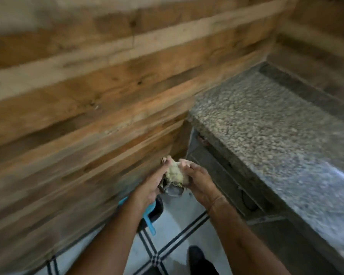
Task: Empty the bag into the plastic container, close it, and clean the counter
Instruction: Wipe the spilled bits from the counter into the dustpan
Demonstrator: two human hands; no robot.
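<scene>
Both my hands are held out low in front of me, over the floor beside the counter. Between them is a crumpled yellowish cloth (175, 174) with darker folds hanging under it. My left hand (149, 187) grips its left side, fingers curled over the top edge. My right hand (197, 181) grips its right side. The speckled granite counter (266, 120) lies to the right of my hands, its top bare in view. No bag or plastic container shows. The frame is motion-blurred.
A wall of wooden planks (87, 96) fills the left and the back. A blue plastic handle (149, 225) and a dark object sit on the tiled floor (177, 225) under my left forearm. My dark shoe (197, 257) is at the bottom.
</scene>
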